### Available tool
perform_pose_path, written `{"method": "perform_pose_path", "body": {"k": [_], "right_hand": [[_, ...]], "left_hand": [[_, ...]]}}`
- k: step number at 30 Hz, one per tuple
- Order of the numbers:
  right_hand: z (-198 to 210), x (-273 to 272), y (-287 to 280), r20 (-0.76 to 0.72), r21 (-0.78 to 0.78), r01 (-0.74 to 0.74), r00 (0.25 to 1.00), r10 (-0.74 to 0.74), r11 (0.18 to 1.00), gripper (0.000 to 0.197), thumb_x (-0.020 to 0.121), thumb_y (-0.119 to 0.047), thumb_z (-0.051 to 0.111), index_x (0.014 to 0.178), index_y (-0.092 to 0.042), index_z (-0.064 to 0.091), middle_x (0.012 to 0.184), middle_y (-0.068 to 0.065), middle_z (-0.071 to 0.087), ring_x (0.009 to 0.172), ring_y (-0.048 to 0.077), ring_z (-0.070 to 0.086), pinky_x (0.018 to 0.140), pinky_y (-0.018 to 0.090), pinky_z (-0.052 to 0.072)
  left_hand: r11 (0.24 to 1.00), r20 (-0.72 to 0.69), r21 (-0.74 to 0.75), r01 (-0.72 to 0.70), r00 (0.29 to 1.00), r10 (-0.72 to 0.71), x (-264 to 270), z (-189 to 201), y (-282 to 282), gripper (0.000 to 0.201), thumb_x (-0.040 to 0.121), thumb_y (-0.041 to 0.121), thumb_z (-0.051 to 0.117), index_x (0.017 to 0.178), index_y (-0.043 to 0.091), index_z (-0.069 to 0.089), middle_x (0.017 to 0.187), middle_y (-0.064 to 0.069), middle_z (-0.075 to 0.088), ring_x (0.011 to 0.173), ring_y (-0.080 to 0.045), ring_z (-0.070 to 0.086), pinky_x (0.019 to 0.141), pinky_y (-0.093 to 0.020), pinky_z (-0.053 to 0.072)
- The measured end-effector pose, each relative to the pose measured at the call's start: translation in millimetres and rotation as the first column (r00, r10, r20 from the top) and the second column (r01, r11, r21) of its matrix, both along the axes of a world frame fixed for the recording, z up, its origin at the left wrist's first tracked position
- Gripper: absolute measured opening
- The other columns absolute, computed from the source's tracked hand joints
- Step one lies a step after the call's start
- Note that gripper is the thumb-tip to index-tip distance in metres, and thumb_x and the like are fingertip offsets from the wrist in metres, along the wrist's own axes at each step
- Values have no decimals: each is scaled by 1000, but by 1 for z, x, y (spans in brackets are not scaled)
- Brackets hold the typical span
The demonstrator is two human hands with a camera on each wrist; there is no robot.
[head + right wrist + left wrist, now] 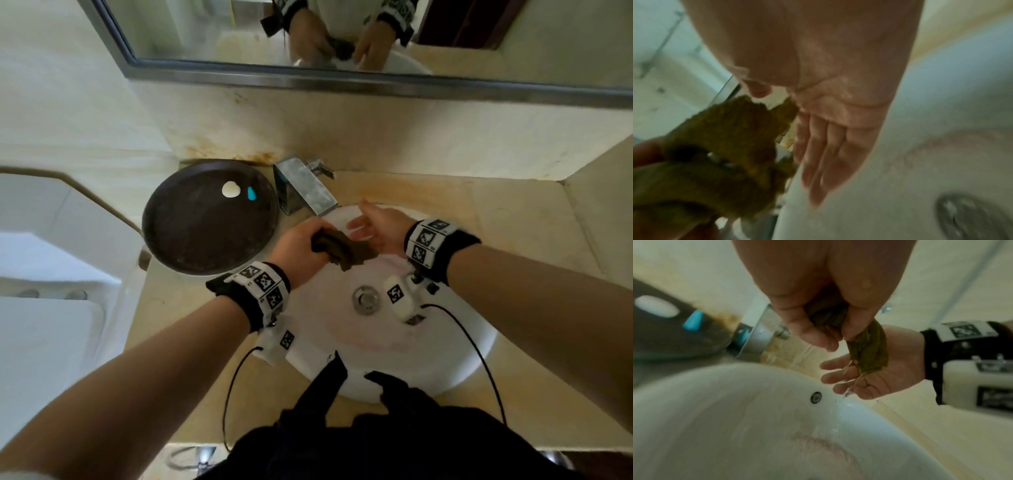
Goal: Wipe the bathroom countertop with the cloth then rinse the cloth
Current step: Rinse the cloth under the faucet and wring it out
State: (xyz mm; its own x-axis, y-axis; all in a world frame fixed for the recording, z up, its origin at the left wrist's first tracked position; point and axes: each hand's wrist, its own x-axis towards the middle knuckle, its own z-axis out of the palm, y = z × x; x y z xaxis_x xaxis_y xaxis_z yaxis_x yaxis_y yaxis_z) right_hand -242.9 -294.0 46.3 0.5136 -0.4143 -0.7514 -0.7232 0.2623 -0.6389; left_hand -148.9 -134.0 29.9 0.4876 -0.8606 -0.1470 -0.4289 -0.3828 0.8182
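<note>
Left hand clamps the bunched brown cloth, its free end hanging right-downward over the sink; right hand flat, fingers spread.

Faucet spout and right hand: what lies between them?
Only bare white basin and a thin stream of water; nothing solid separates the faucet from the right hand in the head view.

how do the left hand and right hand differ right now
The left hand is curled, gripping the brown cloth; the right hand is open with straight fingers, holding nothing. The left hand shows its back in the head view; the right hand's palm faces the cloth. Both are above the white sink and wear marker wristbands.
</note>
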Motion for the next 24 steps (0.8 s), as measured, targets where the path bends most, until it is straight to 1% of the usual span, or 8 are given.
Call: {"method": "perform_pose_path", "body": {"k": [2, 4, 8, 12, 15, 17, 22, 24], "right_hand": [[8, -15, 11, 36, 315, -3, 999, -9, 949, 74, 91, -67, 28, 114, -5, 62, 115, 16, 66, 104, 32, 62, 94, 40, 47], [21, -26, 24, 92, 435, -37, 996, -4, 900, 74, 86, -70, 39, 114, -7, 63, 111, 16, 68, 102, 36, 65, 85, 39, 53], [49, -41, 26, 221, 473, -39, 972, -75, 880, 42, 83, -40, 60, 112, -10, 56, 98, 13, 67, 76, 25, 66, 50, 23, 49], [59, -44, 20, 194, 279, -161, 975, 109, 947, 15, 85, 4, 45, 87, -10, 45, 71, 8, 48, 50, 10, 34, 38, 16, 24], [63, -41, 26, -16, -40, -317, 948, 317, 947, 27, 84, -3, 60, 68, -15, 42, 55, 2, 37, 46, 12, 27, 40, 21, 21], [68, -38, 32, -217, -273, -472, 879, 424, 838, 28, 82, -18, 68, 64, -14, 47, 54, 2, 42, 46, 17, 35, 43, 24, 31], [63, -27, 52, -588, -588, -744, 663, 462, 319, 20, 90, -18, 47, 72, -10, 54, 62, 2, 44, 69, 24, 49, 61, 29, 37], [56, -28, 50, -576, -646, -695, 716, 395, 317, 22, 87, -17, 47, 66, -13, 52, 62, 2, 46, 67, 24, 51, 60, 29, 38]], "left_hand": [[995, 131, -36, 95, 987, -90, -5, 14, 1, 39, 79, 10, 66, 115, 26, 57, 101, 5, 63, 92, -13, 60, 84, -29, 51], [983, 269, -27, 180, 949, -166, -10, 25, -3, 48, 80, 15, 65, 124, 26, 48, 103, 3, 63, 88, -17, 63, 80, -31, 53], [961, 560, 37, 274, 791, -247, -17, 41, -17, 45, 84, 20, 64, 122, 10, 42, 105, -9, 58, 78, -29, 65, 68, -42, 55], [941, 712, 145, 307, 627, -315, -20, 61, -36, 36, 83, 18, 61, 114, 10, 45, 109, -10, 53, 81, -29, 60, 59, -34, 44], [915, 733, 257, 312, 553, -395, -25, 69, -45, 25, 85, 23, 57, 105, 13, 48, 102, -8, 55, 82, -29, 60, 59, -35, 45], [896, 731, 326, 301, 521, -441, -29, 75, -48, 14, 86, 19, 57, 99, 15, 54, 90, -5, 58, 81, -28, 62, 60, -34, 45], [803, 702, 550, 227, 395, -593, -35, 82, -54, 18, 91, 10, 47, 82, 15, 62, 68, 0, 49, 63, -23, 49, 58, -32, 40], [789, 658, 580, 201, 455, -599, -34, 79, -58, 22, 91, 11, 45, 74, 14, 58, 64, 2, 50, 60, -20, 47, 60, -32, 41]]}}
